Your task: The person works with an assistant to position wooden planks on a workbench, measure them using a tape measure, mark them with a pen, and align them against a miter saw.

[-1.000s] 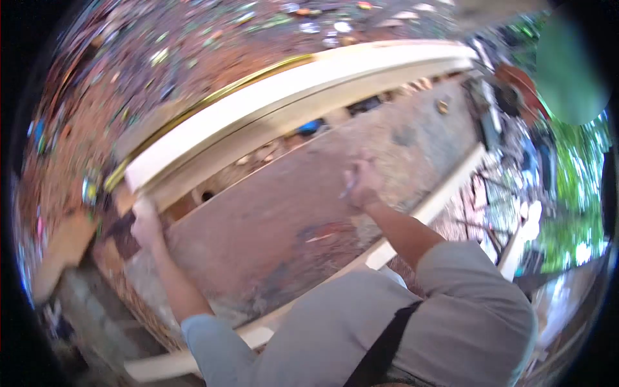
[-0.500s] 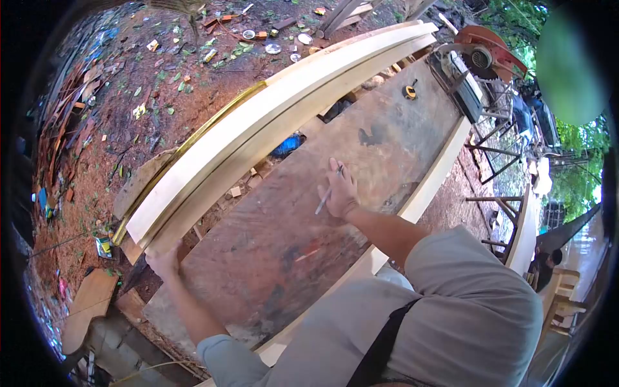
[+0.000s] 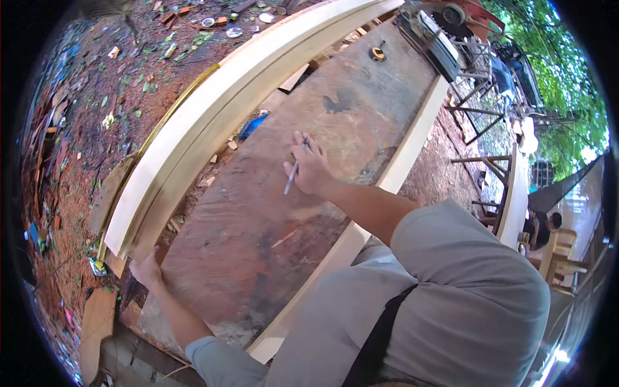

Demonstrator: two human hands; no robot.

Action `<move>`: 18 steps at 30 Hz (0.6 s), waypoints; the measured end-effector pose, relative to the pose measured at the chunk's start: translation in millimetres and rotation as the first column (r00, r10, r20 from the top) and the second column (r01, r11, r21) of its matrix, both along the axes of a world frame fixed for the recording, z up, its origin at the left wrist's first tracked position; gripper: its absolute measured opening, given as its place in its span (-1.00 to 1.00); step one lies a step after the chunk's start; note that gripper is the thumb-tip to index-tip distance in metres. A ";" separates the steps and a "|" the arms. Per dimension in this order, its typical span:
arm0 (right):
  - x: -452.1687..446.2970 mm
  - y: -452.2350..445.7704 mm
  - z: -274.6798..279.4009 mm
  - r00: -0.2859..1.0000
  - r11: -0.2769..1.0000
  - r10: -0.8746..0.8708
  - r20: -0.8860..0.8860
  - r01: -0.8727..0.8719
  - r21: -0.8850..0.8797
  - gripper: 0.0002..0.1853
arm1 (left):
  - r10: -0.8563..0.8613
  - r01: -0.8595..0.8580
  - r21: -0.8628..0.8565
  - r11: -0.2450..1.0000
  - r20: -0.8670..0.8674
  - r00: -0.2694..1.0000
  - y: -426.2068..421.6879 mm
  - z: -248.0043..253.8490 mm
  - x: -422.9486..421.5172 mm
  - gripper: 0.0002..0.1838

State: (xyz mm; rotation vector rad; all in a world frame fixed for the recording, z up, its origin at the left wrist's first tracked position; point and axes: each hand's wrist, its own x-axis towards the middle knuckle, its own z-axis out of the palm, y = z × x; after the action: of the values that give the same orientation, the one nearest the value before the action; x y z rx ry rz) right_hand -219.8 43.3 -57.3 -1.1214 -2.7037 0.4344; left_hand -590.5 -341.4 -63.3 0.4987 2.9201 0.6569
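Observation:
Long pale wooden boards (image 3: 187, 138) lie side by side along the far edge of a worn plywood tabletop (image 3: 258, 219). At their near-left end is my left hand (image 3: 148, 269), its fingers curled against the lower board's end and partly hidden by it. My right hand (image 3: 311, 168) leans on the middle of the tabletop. Between its fingers is a slim, light-coloured pencil (image 3: 291, 178), pointing down toward the plywood. A yellow metal strip (image 3: 184, 100) runs along the outer side of the boards.
A yellow-and-black tape measure (image 3: 377, 53) lies near the tabletop's far end, by a red-guarded power saw (image 3: 454, 16). Another pale board (image 3: 412, 145) borders the near edge. Scraps litter the ground. A person (image 3: 541, 227) sits far right.
The whole view has shifted, so table, boards and tools appear further left. My right hand still holds the pencil on the tabletop, and my left hand remains at the board end.

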 end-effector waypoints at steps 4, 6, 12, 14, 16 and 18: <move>1.3 2.3 -5.0 0.999 1.000 0.010 -0.053 -0.011 -0.021 -0.55 | 0.137 -0.119 -0.287 0.950 0.044 0.990 11.8 10.2 6.6 -0.37; 0.7 -0.5 -6.9 0.998 0.998 0.001 -0.060 -0.004 -0.059 -0.55 | 0.162 -0.154 -0.379 0.912 -0.011 0.987 11.5 6.1 18.4 -0.26; 20.5 23.0 21.9 0.985 0.928 0.031 -0.170 -0.091 -0.360 -0.51 | -0.112 0.077 -0.183 0.980 -0.187 0.976 129.4 65.1 253.6 -0.46; 52.6 34.0 29.8 0.984 0.801 0.025 -0.178 -0.126 -0.585 -0.50 | -0.438 0.588 0.101 0.803 -0.570 0.696 111.3 -58.4 335.0 -0.29; 96.6 41.9 12.7 0.985 0.912 0.131 -0.108 -0.163 -0.376 -0.51 | -0.762 0.766 0.127 0.630 -0.086 0.642 146.9 59.2 431.3 -0.23; 163.2 41.9 21.2 0.997 0.989 0.074 0.035 -0.068 -0.131 -0.52 | -0.811 0.811 -0.014 0.585 -0.019 0.585 137.8 71.9 467.2 -0.21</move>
State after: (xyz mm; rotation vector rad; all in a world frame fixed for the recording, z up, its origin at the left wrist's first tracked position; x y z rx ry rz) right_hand -56.6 85.2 -36.1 -1.0787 -2.7923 0.6135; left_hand -123.3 -203.6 8.6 1.6977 2.2645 0.4766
